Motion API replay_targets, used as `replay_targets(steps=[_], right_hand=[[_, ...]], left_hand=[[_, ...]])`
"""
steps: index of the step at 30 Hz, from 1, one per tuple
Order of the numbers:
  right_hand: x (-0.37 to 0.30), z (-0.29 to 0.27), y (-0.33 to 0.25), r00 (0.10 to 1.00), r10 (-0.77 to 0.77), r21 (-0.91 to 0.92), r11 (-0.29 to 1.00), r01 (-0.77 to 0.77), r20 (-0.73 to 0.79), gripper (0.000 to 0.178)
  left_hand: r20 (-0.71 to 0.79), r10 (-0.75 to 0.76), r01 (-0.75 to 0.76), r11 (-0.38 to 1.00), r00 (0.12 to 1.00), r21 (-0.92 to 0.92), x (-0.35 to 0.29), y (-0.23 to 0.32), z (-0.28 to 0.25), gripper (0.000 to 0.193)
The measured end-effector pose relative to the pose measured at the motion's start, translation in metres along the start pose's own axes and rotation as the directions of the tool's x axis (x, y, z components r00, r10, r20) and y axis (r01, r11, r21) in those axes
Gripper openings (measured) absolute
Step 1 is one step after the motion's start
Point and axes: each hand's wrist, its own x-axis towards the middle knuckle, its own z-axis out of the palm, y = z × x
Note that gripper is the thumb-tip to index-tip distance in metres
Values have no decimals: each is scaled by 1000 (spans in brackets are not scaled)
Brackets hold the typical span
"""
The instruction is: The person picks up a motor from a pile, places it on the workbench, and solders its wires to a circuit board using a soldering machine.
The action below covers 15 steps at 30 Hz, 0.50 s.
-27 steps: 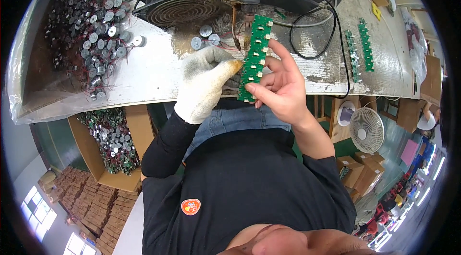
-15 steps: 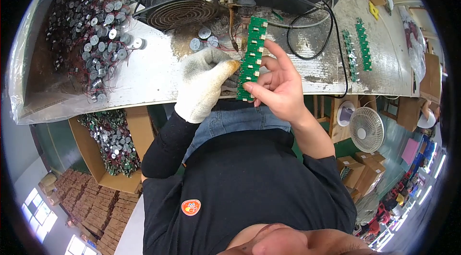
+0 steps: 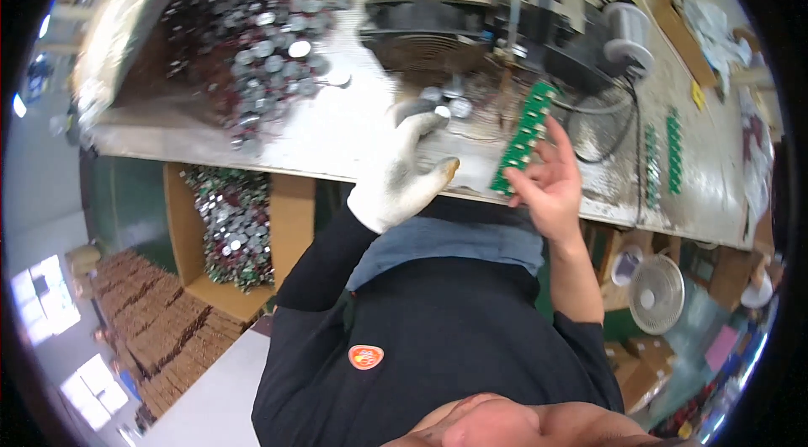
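Observation:
My left hand [image 3: 402,173] wears a white work glove and stretches forward over the bench, its fingertips at a small cluster of round metal parts [image 3: 444,103]. The thumb stands apart from the fingers, and I see nothing held in it. My bare right hand [image 3: 551,186] grips a long green circuit board strip [image 3: 522,137] by its lower end. The strip tilts up and away over the bench edge. Both hands are a short gap apart, and the left one no longer touches the strip.
A big heap of round metal parts [image 3: 252,34] covers the bench's left. A black fan [image 3: 425,39], a wire spool [image 3: 627,26] and a black cable [image 3: 633,152] lie behind. More green strips [image 3: 673,148] rest at right. An open box of parts [image 3: 236,228] and a white fan [image 3: 656,295] stand below.
My gloved left hand has left the green strip and reached forward to the small cluster of metal parts. The right hand keeps the strip, now lower and further right in view.

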Motion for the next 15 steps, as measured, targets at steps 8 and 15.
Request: replay_targets(steps=[8,15], right_hand=[[2,0,3,999,-40,-16,999,41,8,76],[4,7,4,998,-54,-34,998,54,15,77]], left_hand=[[-267,-260,360,813,928,458,21,-53,-73,41],[-135,-429,423,702,893,573,27,-41,-64,37]])
